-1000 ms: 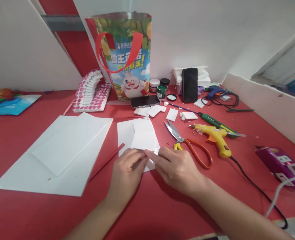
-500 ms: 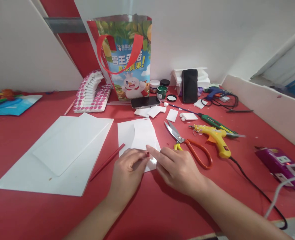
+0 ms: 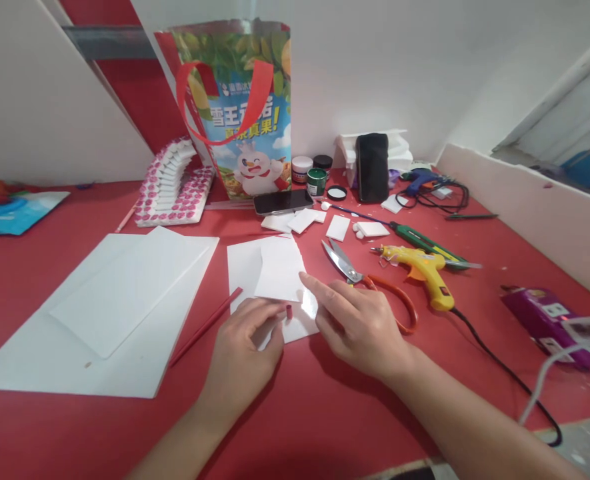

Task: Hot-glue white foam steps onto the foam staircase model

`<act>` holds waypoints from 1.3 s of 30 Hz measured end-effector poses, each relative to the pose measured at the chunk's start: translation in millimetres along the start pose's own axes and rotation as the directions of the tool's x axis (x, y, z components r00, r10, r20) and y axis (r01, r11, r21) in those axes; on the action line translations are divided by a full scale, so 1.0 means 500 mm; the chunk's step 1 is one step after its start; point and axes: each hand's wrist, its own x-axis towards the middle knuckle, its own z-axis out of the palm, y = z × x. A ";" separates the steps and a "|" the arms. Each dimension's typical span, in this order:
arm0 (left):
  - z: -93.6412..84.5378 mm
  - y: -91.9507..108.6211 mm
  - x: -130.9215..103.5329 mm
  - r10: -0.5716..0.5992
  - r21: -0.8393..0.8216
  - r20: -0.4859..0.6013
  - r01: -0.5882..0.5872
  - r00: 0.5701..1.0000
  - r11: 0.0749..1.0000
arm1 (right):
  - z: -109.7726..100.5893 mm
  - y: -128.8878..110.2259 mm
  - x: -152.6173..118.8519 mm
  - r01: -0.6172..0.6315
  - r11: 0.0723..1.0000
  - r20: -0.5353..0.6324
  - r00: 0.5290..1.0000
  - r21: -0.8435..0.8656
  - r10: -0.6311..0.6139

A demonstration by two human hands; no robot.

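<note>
A short red tube piece (image 3: 289, 311) stands upright on a white sheet (image 3: 242, 263) in front of me. Just left of it is my left hand (image 3: 249, 343), thumb and forefinger apart, not gripping it. A smaller white card (image 3: 279, 270) with a curved left edge lies over the sheet. My right hand (image 3: 355, 323) has its forefinger stretched out to the card's right edge; its other fingers are bent and partly hidden. A thin red stick (image 3: 207, 325) lies left of my left hand. Orange-handled scissors (image 3: 347, 263) lie beyond my right hand, which covers part of them.
Large white boards (image 3: 125, 373) lie at left. On the right are a yellow glue gun (image 3: 425, 267), a green-handled tool (image 3: 419, 240) and a purple box (image 3: 549, 320). A printed bag (image 3: 249, 120), paint jars (image 3: 317, 181), a phone (image 3: 283, 202) and small white pieces (image 3: 338, 227) are farther back.
My left thumb and forefinger have let go of the red tube piece, which now stands on the sheet. My right forefinger remains by the card. The whole view has shifted slightly.
</note>
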 end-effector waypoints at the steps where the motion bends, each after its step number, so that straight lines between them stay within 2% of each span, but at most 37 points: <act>1: -0.001 0.000 0.000 0.010 -0.002 -0.001 -0.010 1.000 1.000 | -0.001 0.003 0.000 -0.016 1.000 -0.008 1.000 0.007 0.016; 5: 0.001 -0.006 0.002 -0.003 -0.009 0.002 0.003 1.000 1.000 | -0.016 0.016 0.011 -0.119 0.992 -0.071 0.990 0.048 0.123; 7: 0.002 -0.010 0.000 -0.014 -0.001 0.005 0.014 1.000 1.000 | -0.037 0.019 0.019 -0.193 0.981 -0.061 0.979 0.019 0.194; 9: 0.003 -0.013 -0.002 -0.020 0.012 0.005 0.020 1.000 1.000 | -0.069 0.019 0.019 -0.242 0.967 0.056 0.968 -0.075 0.247; 11: 0.003 -0.015 -0.003 -0.017 0.019 -0.002 0.017 1.000 1.000 | -0.109 0.019 0.004 -0.242 0.950 0.248 0.925 -0.195 0.287; 13: 0.004 -0.013 -0.002 -0.010 0.012 -0.013 0.010 1.000 1.000 | -0.150 0.025 -0.027 -0.238 0.922 0.397 0.849 -0.304 0.350; 14: 0.005 -0.012 -0.001 -0.009 0.005 -0.021 0.009 1.000 1.000 | -0.169 0.032 -0.047 -0.258 0.895 0.425 0.809 -0.363 0.405; 15: 0.007 -0.010 0.000 -0.011 -0.004 -0.028 0.010 1.000 1.000 | -0.187 0.041 -0.066 -0.302 0.847 0.416 0.767 -0.438 0.489; 17: 0.010 -0.005 0.001 -0.011 -0.023 -0.037 0.010 0.999 1.000 | -0.215 0.066 -0.095 -0.446 0.664 0.268 0.670 -0.600 0.692; 19: 0.015 -0.002 0.001 -0.006 -0.037 -0.040 0.005 0.999 0.999 | -0.229 0.095 -0.105 -0.563 0.518 0.176 0.550 -0.644 0.816; 21: 0.019 -0.001 -0.001 -0.005 -0.042 -0.039 0.004 0.999 0.999 | -0.228 0.121 -0.097 -0.628 0.445 0.183 0.437 -0.639 0.880; 23: 0.021 -0.001 -0.004 -0.011 -0.037 -0.036 0.010 0.999 0.999 | -0.214 0.140 -0.079 -0.667 0.407 0.182 0.383 -0.624 0.906; 29: 0.014 -0.005 -0.010 -0.010 -0.029 -0.061 0.008 0.998 1.000 | -0.168 0.168 -0.054 -0.828 0.375 0.183 0.327 -0.418 0.927; 33: 0.008 -0.009 -0.012 0.016 -0.015 -0.097 -0.018 0.995 1.000 | -0.167 0.166 -0.058 -0.902 0.367 0.201 0.325 -0.229 0.924; 36: 0.003 -0.012 -0.013 0.064 -0.008 -0.101 -0.065 0.993 0.998 | -0.178 0.145 -0.055 -0.925 0.378 0.220 0.361 -0.035 0.906; 39: -0.010 -0.011 -0.011 0.113 0.057 -0.088 -0.108 0.990 0.993 | -0.198 0.113 -0.051 -0.880 0.392 0.213 0.451 0.268 0.867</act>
